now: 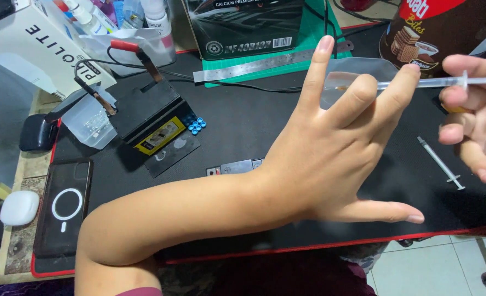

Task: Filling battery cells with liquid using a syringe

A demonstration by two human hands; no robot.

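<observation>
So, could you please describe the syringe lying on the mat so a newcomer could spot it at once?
Start at the black desk mat with its red edge. Near its right side, below the right hand, lies a thin clear syringe, set diagonally. Unlike the syringe held in the fingers above, it rests untouched on the mat.

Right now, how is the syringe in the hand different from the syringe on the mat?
The held syringe is up in the air, gripped by the right hand, its tip at the left hand's fingers; the lying syringe rests untouched on the black mat. The held syringe points sideways, nearly level; the lying syringe sits slanted. Both are thin, clear plastic.
</observation>
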